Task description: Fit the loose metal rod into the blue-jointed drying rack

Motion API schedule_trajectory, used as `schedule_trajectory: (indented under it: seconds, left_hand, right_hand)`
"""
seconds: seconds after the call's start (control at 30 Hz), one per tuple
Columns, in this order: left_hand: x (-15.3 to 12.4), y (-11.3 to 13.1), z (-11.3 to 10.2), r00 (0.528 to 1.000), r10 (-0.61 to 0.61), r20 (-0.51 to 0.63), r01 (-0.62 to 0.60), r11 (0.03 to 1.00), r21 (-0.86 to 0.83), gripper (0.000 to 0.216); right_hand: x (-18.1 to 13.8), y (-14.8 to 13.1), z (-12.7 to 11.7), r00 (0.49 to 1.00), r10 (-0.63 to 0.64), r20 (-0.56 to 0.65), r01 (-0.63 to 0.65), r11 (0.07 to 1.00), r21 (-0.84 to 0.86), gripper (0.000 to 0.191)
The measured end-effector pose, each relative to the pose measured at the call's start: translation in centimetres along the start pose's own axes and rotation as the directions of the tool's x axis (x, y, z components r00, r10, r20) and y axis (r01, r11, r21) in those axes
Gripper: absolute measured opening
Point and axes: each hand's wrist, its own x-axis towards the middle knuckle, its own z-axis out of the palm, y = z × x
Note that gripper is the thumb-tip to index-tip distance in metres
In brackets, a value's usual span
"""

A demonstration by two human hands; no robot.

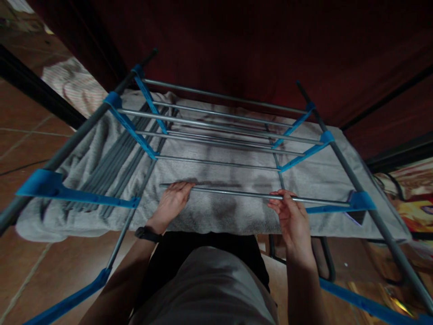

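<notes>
A thin metal rod [233, 193] lies crosswise between both of my hands. Near its left end my left hand [175, 198] is closed around it. My right hand [290, 210] pinches the same rod toward its right end, which meets the blue bracket [361, 201] on the right. The rod's left end sits apart from the left blue bracket [81, 194]. Beyond my hands, several rods such as the front crossbar [216, 121] span the rack between blue brackets on grey side poles [350, 169].
Several loose grey rods [113, 158] lie on the grey blanket [219, 216] at left. A phone-like dark object [356, 217] rests under the right bracket. A dark red curtain [243, 49] hangs behind. Lower blue brackets [72, 300] flank my body. Tiled floor [30, 248] shows at left.
</notes>
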Motion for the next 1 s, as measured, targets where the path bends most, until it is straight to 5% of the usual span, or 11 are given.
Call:
schedule_trajectory:
  seconds: [0.7, 1.0]
  left_hand:
    - [0.0, -0.6, 1.1, 0.999, -0.033, 0.015, 0.032, 0.997, 0.069, 0.044]
    - [0.0, -1.2, 1.9, 1.0, -0.001, -0.019, 0.002, 0.996, 0.087, 0.038]
  right_hand:
    - [2.6, 3.6, -1.9, 0.992, 0.122, -0.037, -0.117, 0.985, 0.125, 0.034]
    - [4.4, 7.6, -3.7, 0.975, 0.206, -0.082, -0.183, 0.956, 0.228, 0.029]
